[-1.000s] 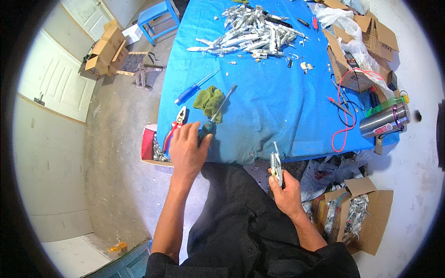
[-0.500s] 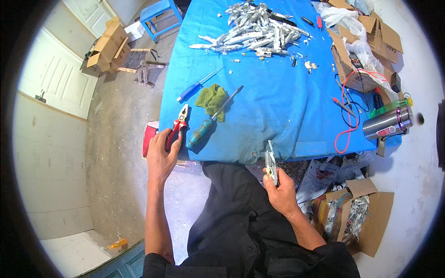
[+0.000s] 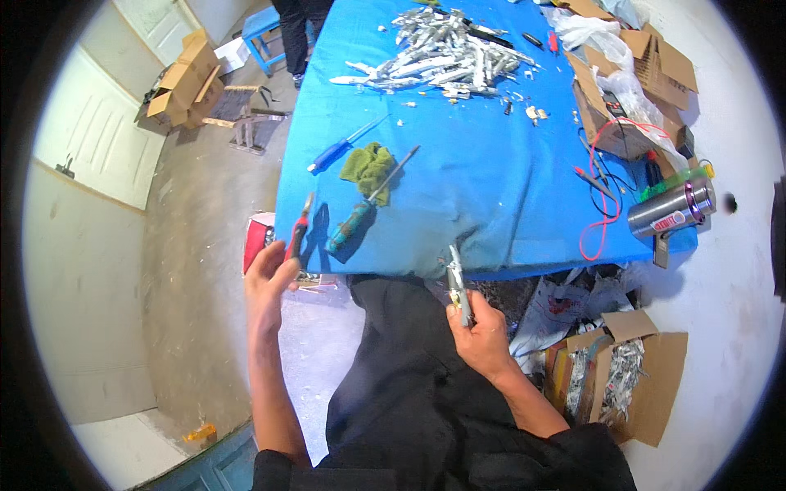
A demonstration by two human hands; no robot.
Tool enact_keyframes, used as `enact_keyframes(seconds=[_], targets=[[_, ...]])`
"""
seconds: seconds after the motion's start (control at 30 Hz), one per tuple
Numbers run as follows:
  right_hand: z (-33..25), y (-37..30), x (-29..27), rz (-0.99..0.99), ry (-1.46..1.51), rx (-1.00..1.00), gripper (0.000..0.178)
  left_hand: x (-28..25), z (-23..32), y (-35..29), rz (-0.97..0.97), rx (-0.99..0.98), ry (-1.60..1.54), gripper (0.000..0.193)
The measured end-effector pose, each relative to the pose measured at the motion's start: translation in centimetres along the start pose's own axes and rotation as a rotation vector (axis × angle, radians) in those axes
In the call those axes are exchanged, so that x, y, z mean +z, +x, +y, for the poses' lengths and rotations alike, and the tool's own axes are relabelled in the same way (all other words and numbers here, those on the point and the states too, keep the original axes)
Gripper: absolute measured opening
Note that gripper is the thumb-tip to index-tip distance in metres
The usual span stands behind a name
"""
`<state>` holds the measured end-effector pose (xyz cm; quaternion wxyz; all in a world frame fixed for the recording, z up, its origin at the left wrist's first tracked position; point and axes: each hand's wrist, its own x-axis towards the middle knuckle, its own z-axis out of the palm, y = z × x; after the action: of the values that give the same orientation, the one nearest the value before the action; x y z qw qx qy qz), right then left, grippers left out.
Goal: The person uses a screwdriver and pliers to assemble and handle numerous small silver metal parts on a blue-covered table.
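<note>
Red-handled pliers point(image 3: 300, 231) stand on edge in my left hand point(image 3: 268, 282), closed round the handles at the table's front left corner. Their jaws point away from me. My right hand point(image 3: 480, 334) pinches a slim white-and-grey part point(image 3: 456, 277) just off the table's front edge, its narrow end pointing up. What the part is, I cannot make out. Between the hands, a screwdriver with a teal handle point(image 3: 350, 227) lies with its shaft against a crumpled green cloth point(image 3: 368, 169). Behind the pliers is a blue-handled screwdriver point(image 3: 329, 155).
A pile of similar white parts point(image 3: 458, 51) covers the far end of the blue-covered table point(image 3: 491, 180). On the right are a steel flask point(image 3: 667, 211), red and black test leads point(image 3: 602, 233) and cardboard boxes point(image 3: 667, 61). Another person's legs point(image 3: 296, 37) show at the far left.
My left hand has lifted the pliers and turned them on edge, drawing slightly back. The right hand still holds the part, now more upright. A person's legs have appeared beyond the table.
</note>
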<state>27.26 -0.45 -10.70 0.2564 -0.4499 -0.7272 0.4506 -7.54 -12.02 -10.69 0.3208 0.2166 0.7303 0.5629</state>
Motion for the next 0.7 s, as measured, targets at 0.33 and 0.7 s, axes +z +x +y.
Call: enact_keyframes(seconds=[0.33, 0.7], targets=[[-0.3, 0.1, 1.3, 0.071, -0.194, -0.269, 0.029, 4.1, 0.8, -10.6, -0.213, -0.06, -0.722, 0.07], [-0.6, 0.3, 0.2, 0.157, -0.326, -0.371, 0.046, 8.3, 0.4, -15.6, -0.397, -0.195, -0.305, 0.059]])
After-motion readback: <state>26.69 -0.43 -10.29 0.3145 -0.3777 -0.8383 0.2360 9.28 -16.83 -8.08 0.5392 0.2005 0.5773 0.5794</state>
